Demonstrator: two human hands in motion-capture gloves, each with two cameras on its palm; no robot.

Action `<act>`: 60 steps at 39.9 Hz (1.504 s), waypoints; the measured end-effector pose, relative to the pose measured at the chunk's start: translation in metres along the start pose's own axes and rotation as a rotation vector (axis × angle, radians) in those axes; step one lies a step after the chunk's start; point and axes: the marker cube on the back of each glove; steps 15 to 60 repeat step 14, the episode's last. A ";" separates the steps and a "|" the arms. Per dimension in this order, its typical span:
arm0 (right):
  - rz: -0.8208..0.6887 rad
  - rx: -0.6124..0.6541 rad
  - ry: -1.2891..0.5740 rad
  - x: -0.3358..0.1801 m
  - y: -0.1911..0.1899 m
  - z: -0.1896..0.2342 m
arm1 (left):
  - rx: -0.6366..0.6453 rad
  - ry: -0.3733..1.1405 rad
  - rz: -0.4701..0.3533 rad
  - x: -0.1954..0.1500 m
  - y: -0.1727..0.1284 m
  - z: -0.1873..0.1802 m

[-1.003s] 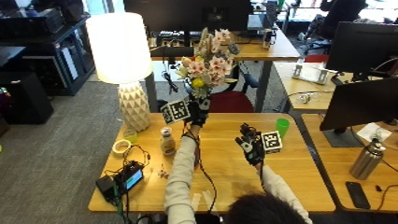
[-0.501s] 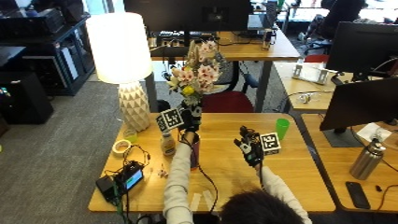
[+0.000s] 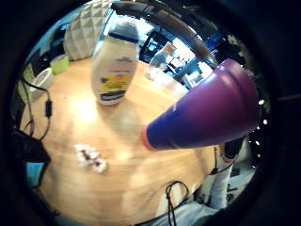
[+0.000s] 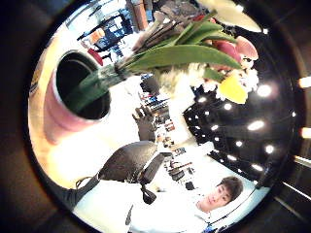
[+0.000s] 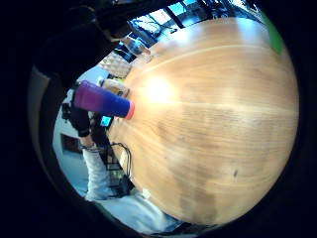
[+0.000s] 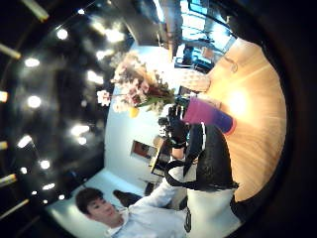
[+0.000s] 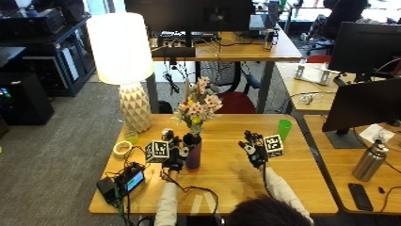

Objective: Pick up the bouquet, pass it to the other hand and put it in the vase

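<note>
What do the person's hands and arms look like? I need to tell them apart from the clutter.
Both the left hand and the right hand wear black gloves. The forearms behind them are in light, whitish long sleeves.

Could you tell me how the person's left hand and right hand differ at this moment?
The left hand is beside the purple vase, at the stems of the bouquet that stands in it; the right hand is apart from both, over bare table. I cannot tell whether the left hand's fingers grip the stems, whereas the right hand's fingers are spread and hold nothing. Both wear black gloves.
</note>
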 end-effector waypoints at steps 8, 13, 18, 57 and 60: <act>0.079 0.019 0.010 0.021 0.001 -0.013 | 0.023 -0.075 0.030 0.014 0.012 -0.001; 0.059 -0.021 -0.035 0.032 0.006 -0.015 | 0.040 -0.039 0.065 0.022 0.013 0.011; 0.061 -0.018 -0.027 0.033 0.006 -0.015 | 0.042 -0.034 0.067 0.022 0.014 0.012; 0.061 -0.018 -0.027 0.033 0.006 -0.015 | 0.042 -0.034 0.067 0.022 0.014 0.012; 0.061 -0.018 -0.027 0.033 0.006 -0.015 | 0.042 -0.034 0.067 0.022 0.014 0.012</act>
